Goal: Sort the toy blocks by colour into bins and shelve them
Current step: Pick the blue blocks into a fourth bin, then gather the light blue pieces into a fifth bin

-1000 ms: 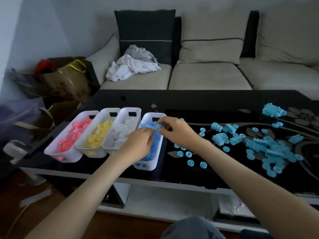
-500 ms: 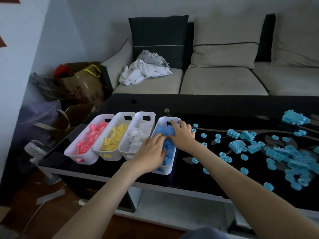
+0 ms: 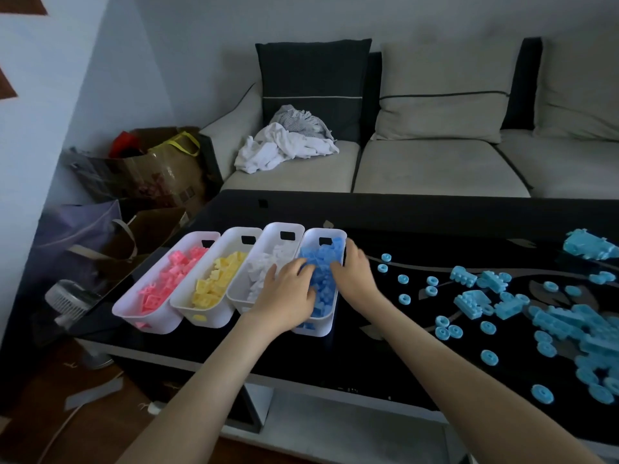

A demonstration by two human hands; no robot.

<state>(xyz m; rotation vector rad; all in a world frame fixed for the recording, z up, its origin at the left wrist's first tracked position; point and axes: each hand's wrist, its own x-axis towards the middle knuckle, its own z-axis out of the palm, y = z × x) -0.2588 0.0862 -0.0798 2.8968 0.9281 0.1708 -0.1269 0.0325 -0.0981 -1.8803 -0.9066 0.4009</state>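
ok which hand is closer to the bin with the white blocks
Left. The left hand sits over the seam between the white bin and the blue bin. The right hand rests on the blue bin's right rim, the side away from the white bin.

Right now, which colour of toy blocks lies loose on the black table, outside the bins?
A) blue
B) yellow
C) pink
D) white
A: the loose blocks scattered on the table are all blue, while the pink blocks, yellow blocks and white blocks lie only inside the bins.
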